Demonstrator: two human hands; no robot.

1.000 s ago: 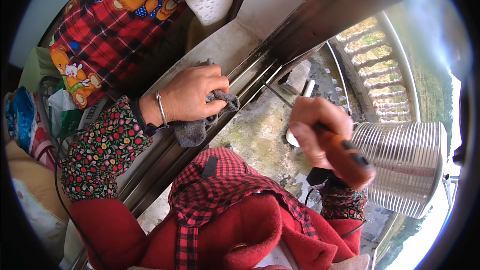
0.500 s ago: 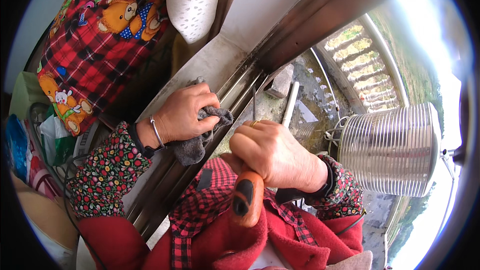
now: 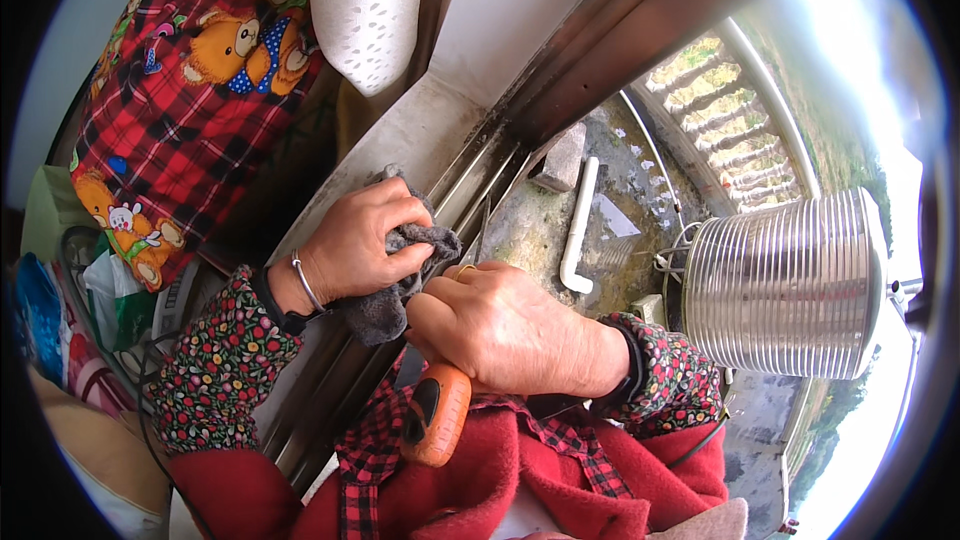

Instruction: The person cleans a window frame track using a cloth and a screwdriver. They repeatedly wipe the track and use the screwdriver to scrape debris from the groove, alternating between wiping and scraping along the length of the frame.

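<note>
My left hand (image 3: 365, 242) is closed on a crumpled dark grey rag (image 3: 378, 315), pressing it onto the window sill beside the metal sliding track (image 3: 480, 180). A fold of the rag sticks out between thumb and fingers. My right hand (image 3: 500, 325) is wrapped round an orange and black handled screwdriver (image 3: 437, 418). The handle's butt end points back toward me. Its thin shaft runs forward over the track and is mostly hidden by the hand, so where the tip rests cannot be made out. The two hands are nearly touching.
Left of the sill stands a red plaid bear-print cushion (image 3: 200, 110), with a white patterned curtain or cloth (image 3: 370, 10) above. Outside lie a brick-like block (image 3: 562, 158) and a white elbow pipe (image 3: 580, 230). A ribbed steel tank (image 3: 780, 285) and a balustrade (image 3: 735, 120) are at right.
My right hand has moved left and nearer the rag, the screwdriver handle swinging left with it. The white pipe's elbow now shows. My left hand stays on the rag.
</note>
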